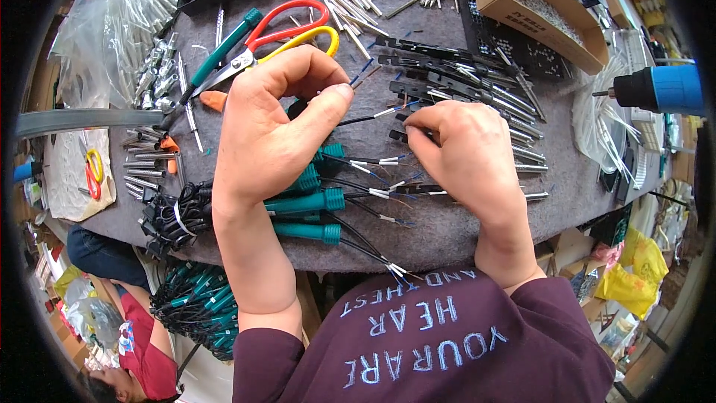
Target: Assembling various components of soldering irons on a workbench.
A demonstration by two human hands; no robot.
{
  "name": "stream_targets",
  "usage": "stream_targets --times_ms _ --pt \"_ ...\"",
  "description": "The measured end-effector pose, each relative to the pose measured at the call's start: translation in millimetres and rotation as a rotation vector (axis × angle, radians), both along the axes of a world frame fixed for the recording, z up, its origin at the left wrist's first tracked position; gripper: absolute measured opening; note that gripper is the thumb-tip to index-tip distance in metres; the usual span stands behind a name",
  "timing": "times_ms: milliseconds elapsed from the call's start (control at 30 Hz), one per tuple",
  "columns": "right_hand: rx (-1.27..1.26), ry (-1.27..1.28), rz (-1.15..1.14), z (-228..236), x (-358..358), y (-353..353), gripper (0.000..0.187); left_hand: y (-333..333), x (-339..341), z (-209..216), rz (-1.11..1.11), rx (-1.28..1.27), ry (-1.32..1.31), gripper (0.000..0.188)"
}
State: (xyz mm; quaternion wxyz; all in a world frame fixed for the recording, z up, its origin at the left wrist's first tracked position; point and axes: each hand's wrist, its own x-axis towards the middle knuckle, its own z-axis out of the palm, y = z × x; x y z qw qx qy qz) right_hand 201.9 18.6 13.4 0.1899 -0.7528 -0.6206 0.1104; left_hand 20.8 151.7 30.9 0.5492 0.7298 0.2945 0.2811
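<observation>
Purple shirt front (425, 343) closest. My left hand (276, 112) has fingers pinching thin wires (364, 75), blue and brown, above the bench (447, 231). Right hand (466, 153) near a black clip (397, 135): fingertips together, can't tell on what.

Blue tool (667, 89) cut off, green handles (317, 201) partly hidden

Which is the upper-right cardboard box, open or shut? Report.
Open: the cardboard box has small silvery pieces showing inside, uncovered.
</observation>
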Motion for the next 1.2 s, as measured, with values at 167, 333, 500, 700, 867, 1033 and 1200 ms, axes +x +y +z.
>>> stream_targets --times_ms 167,333,500,700,867,1033,1200 --pt "0.065 -0.041 0.028 -5.6 0.9 2.5 0.008 -2.2 1.7 3.6 0.015 -0.013 -0.046 0.010" --pt "-0.031 -0.053 0.116 -1.6 0.0 2.5 0.004 -1.8 1.9 0.2 0.027 -0.027 -0.024 0.011" --pt "0.034 -0.083 0.215 -8.4 -4.4 1.3 0.008 -5.4 9.1 -0.2 0.036 -0.049 0.000 0.006" --pt "0.051 0.434 -0.029 5.2 -3.1 10.8 0.014 -6.0 9.5 -4.1 0.008 -0.085 0.050 0.008" --pt "0.094 1.587 -0.178 16.1 12.2 11.6 0.008 -8.4 11.4 -2.3 -0.024 -0.044 0.066 0.008" --pt "0.078 1.882 -0.156 3.3 5.1 16.9 0.006 -10.3 10.7 -5.6 -0.051 -0.009 0.049 0.007" --pt "0.133 1.774 -0.186 -2.2 0.0 18.6 0.008 -11.0 9.4 -4.8 -0.051 0.043 0.056 0.009"
